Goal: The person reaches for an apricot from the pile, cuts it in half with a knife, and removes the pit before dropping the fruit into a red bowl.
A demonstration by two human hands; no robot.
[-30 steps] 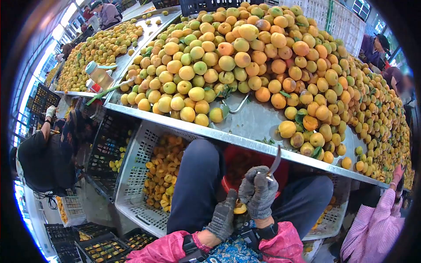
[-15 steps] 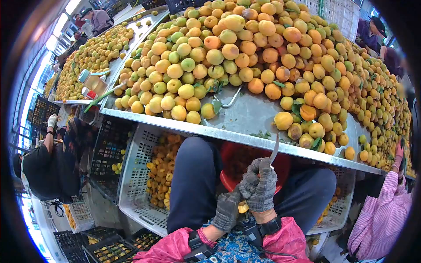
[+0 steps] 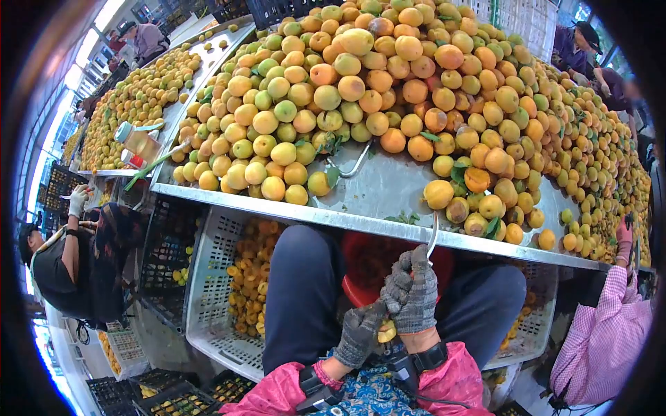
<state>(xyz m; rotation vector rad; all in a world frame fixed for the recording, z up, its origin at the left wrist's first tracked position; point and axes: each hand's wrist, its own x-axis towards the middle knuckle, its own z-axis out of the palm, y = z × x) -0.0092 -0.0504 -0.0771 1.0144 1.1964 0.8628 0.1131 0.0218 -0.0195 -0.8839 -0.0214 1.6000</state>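
R hand (image 3: 414, 295), grey glove, fist clenched on knife (image 3: 433, 239), curved blade pointing up twd table (image 3: 388, 188) edge. L hand (image 3: 359, 334), gloved too, fingers curled round small yellow fruit (image 3: 386, 332), pressed against R hand, low over lap. Red bucket (image 3: 368, 263) btwn knees just behind hands. White crate (image 3: 208, 277) w/ cut halves on the left, under table. Big fruit pile (image 3: 361, 90) on top of table.
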